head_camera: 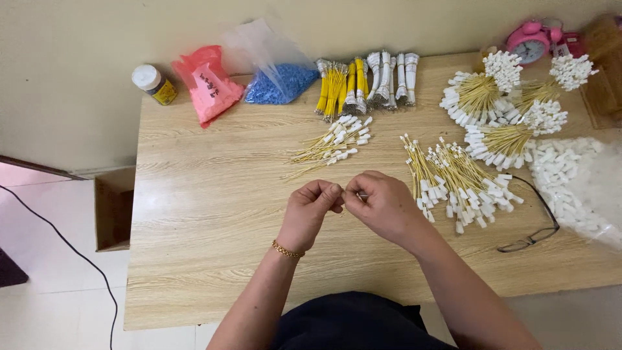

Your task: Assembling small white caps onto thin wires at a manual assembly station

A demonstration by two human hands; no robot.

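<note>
My left hand point(312, 206) and my right hand point(381, 204) meet above the middle of the wooden table point(207, 214), fingertips pinched together on a small white connector point(360, 195). A gold bracelet circles my left wrist. Whether a wire hangs from the piece is hidden by my fingers. A loose pile of yellow wires with white connectors point(334, 146) lies just beyond my hands. A larger pile of the same wires point(457, 181) lies to the right of my right hand.
Bundled yellow and white wires point(366, 81) line the far edge, beside a bag of blue pieces point(278, 81), a pink bag point(208, 87) and a small jar point(154, 84). Tied wire bunches point(505, 104), a bag of white connectors point(576, 181), glasses point(534, 236) and a pink clock point(531, 40) sit right.
</note>
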